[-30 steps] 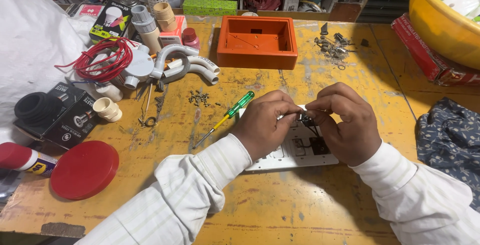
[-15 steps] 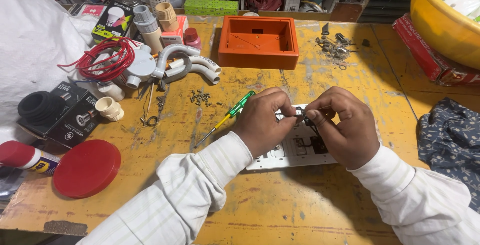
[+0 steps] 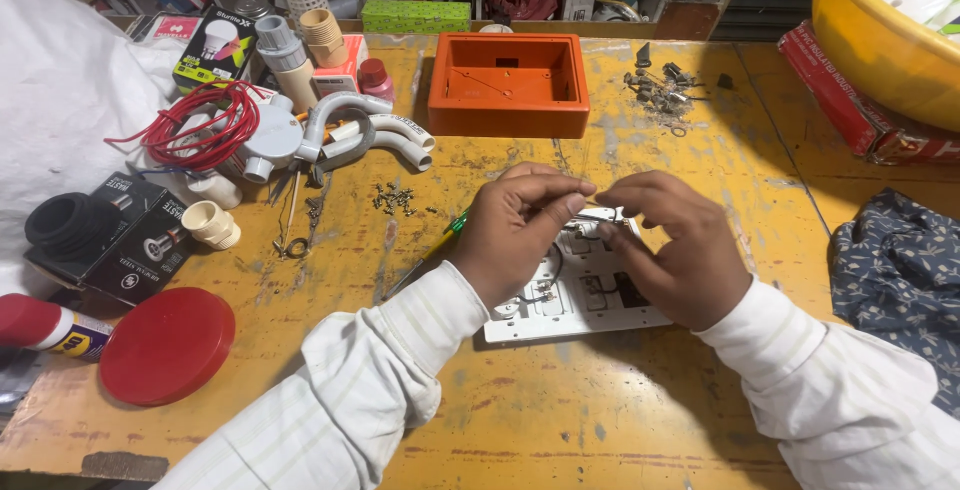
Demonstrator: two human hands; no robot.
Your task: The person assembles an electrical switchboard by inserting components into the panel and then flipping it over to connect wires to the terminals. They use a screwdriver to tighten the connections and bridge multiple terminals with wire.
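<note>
White plastic switch plate (image 3: 590, 300): lies flat on the worn yellow wooden tabletop (image 3: 560, 420), under and between both hands, its near edge facing the person.
Left hand (image 3: 515, 235): rests on the plate's left part; thumb and forefinger are closed in a pinch at the plate's far edge, on something too small to make out.
Right hand (image 3: 675, 245): hovers over the plate's right part, fingertips drawn together and meeting the left hand's; what the grip holds cannot be told.
Green-handled screwdriver (image 3: 440, 245): lies on the tabletop just left of the left hand, partly hidden by the wrist.
Orange plastic box (image 3: 508, 85): sits open side up beyond the hands, well apart from them.
Small loose screws (image 3: 395, 198): scattered left of the hands.
Round red lid (image 3: 167, 345): lies flat near the left edge.
Yellow plastic basin (image 3: 880, 40): at far right.
</note>
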